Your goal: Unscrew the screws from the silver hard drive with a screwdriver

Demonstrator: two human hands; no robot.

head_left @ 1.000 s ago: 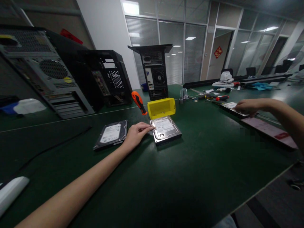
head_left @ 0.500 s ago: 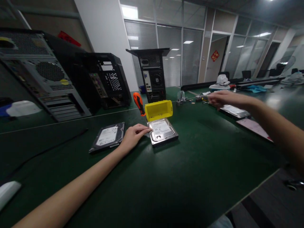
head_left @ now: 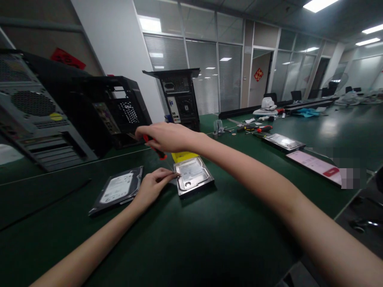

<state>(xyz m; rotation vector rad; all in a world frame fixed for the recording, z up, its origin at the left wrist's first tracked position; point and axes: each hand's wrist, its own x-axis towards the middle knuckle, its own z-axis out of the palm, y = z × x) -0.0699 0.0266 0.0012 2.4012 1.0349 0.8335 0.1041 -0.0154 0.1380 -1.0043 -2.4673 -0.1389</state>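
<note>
A silver hard drive (head_left: 193, 173) lies label up on the green table. My left hand (head_left: 152, 183) rests at its left edge, thumb and fingers pinched round the lower shaft of a screwdriver, its tip hidden by the fingertips. The screwdriver's orange-and-black handle (head_left: 158, 152) leans to the left above, and my right hand (head_left: 167, 137) is closed round its upper part. Behind the drive is a yellow box (head_left: 185, 156), partly covered by my right hand and wrist. A second hard drive (head_left: 118, 187) lies just left of my left hand.
Computer cases (head_left: 38, 107) stand along the back left, with another black case (head_left: 181, 97) behind the yellow box. To the right lie a further hard drive (head_left: 284, 141), a pink-screened phone (head_left: 314, 164) and several hand tools (head_left: 249, 128). A black cable (head_left: 50, 203) crosses the left side.
My right hand has come from the right side across to the screwdriver and closed on its handle, which now tilts further left. My left hand keeps its pinch by the drive. The view has shifted.
</note>
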